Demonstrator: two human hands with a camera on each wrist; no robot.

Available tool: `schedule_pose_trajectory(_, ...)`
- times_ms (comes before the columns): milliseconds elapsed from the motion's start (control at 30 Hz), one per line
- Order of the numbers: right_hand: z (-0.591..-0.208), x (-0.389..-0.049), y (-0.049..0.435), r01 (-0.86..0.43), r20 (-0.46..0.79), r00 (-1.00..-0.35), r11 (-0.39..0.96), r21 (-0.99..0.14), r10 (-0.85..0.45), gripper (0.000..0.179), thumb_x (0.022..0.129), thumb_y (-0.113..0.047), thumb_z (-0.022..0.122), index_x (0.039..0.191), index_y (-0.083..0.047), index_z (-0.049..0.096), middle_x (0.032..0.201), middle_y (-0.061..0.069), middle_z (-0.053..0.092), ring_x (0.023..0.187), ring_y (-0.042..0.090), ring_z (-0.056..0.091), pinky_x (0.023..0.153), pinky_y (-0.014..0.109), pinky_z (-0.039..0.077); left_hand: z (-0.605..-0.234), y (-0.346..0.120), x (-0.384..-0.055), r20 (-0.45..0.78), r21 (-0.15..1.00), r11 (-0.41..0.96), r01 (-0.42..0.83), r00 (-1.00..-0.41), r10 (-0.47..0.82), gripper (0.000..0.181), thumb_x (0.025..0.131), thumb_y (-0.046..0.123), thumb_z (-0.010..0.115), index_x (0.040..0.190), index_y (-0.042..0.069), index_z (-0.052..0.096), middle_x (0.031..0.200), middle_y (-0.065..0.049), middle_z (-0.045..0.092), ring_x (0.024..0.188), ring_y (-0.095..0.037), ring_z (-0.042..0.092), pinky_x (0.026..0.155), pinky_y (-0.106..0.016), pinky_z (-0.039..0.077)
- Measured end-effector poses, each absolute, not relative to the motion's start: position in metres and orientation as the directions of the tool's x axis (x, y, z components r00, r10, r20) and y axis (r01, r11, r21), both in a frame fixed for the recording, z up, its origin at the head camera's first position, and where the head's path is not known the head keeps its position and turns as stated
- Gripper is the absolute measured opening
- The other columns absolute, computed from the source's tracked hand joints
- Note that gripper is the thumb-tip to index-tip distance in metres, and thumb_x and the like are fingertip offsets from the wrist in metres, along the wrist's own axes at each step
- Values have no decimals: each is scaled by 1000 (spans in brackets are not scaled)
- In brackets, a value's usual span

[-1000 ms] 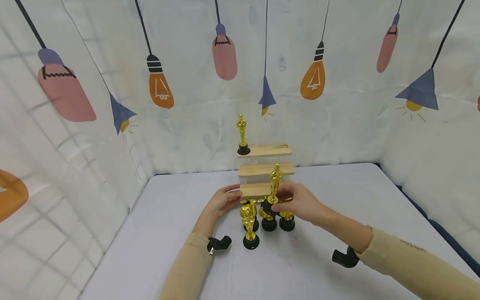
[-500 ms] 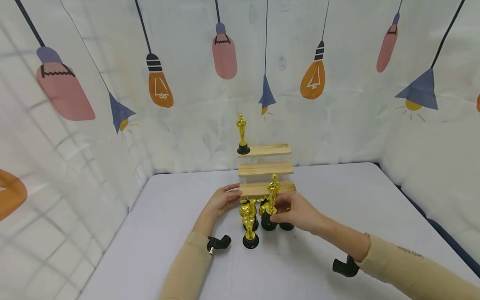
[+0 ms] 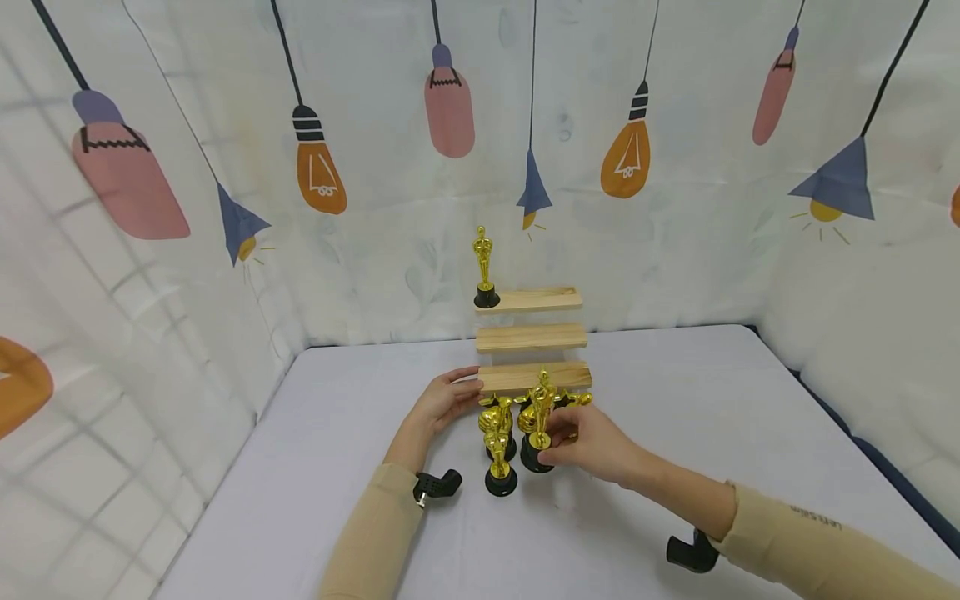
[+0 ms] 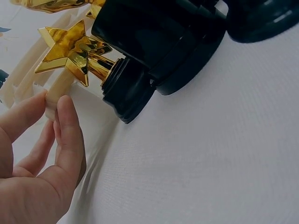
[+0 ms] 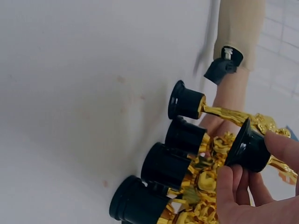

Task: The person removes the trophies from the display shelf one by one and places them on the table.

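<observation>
My right hand (image 3: 596, 446) grips a gold figure trophy (image 3: 541, 412) by its black base (image 5: 252, 149), upright in front of the wooden shelf rack. Thumb and fingertips of my left hand (image 3: 442, 404) pinch the left end of the rack's lowest board (image 3: 517, 380), also plain in the left wrist view. Several gold trophies with black bases stand close together before the rack; a gold star (image 4: 70, 51) tops one of them. Another figure trophy (image 3: 498, 454) stands nearest to me, left of the held one. On the top board's left end is one more figure trophy (image 3: 483, 258).
The rack's middle board (image 3: 531, 337) and top board (image 3: 540, 300) rise stepwise behind the lowest one. A white cloth covers the table (image 3: 360, 392). Behind stands a fabric backdrop (image 3: 375, 275) printed with lamps. Black cameras (image 3: 438, 485) are strapped to both wrists.
My right hand has brought the held figure trophy down and slightly toward me, from in front of the lowest board to beside the front trophy. The left hand has stayed on the board's end.
</observation>
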State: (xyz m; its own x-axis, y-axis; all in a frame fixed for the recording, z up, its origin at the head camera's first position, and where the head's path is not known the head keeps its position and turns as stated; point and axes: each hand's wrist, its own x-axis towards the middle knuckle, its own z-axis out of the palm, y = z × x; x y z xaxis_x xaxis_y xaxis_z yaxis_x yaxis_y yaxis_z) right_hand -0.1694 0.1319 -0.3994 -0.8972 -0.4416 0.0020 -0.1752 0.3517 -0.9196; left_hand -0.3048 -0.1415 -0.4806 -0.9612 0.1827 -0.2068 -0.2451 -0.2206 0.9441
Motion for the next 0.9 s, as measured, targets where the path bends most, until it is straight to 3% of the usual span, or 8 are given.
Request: schedule_pose_trajectory(900, -446, -160, 131, -100, -62, -898, 341, -935, -435, 30, 78, -2, 86, 99, 2, 65, 88, 7, 63, 82, 20, 59, 69, 27, 52, -481, -143, -306, -203, 946, -217, -242, -961, 189, 51, 98, -2, 67, 146, -6, 49, 129, -25, 62, 96, -19, 69, 81, -28, 59)
